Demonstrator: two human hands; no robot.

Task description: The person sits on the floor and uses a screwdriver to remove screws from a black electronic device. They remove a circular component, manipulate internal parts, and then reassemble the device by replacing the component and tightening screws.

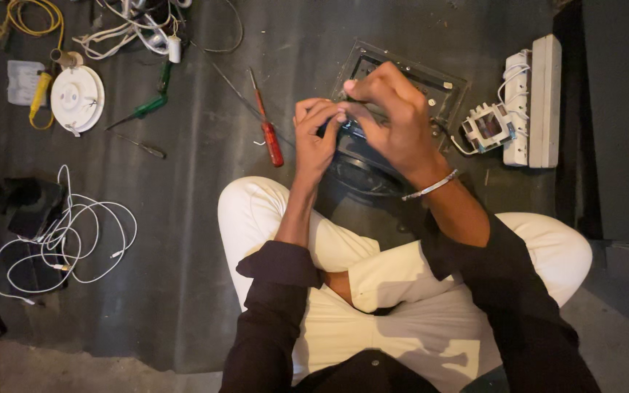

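Note:
I sit cross-legged on a dark floor mat, looking down. My left hand (316, 137) and my right hand (391, 116) are both closed around a small dark device (349, 131) held between them above my knees. The fingertips of both hands pinch its upper edge. Most of the device is hidden by my fingers. Just behind my hands lies a dark rectangular frame with screws (442, 86), flat on the mat. A silver bangle (431, 187) circles my right wrist.
A red-handled screwdriver (271, 142) lies left of my hands, a green-handled one (143, 109) farther left. A white round fitting (76, 97), yellow cable (34, 18) and white wires (74, 240) lie at left. A white power strip (540, 102) and small transformer (488, 127) sit at right.

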